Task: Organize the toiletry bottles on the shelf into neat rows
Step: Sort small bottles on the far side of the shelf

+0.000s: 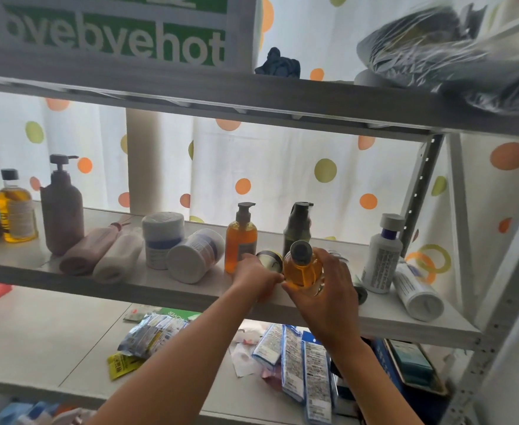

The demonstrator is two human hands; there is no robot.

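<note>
Hands at a cluttered toiletry shelf

Shelf (190,289) of pale board in a grey metal rack, a polka-dot curtain (282,167) behind it. The right hand (328,289) curls round a tilted amber bottle (301,269) at the front edge. The left hand (256,279) grips a small jar (270,259) beside an upright orange pump bottle (241,240). White tubs (195,256) and tubes lie toppled to the left.

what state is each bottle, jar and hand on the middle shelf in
round amber bottle: tilted, gripped by right hand
left hand: on small jar
orange pump bottle: upright
pink bottle: lying down
white tube: lying down
white jar: on its side
</note>
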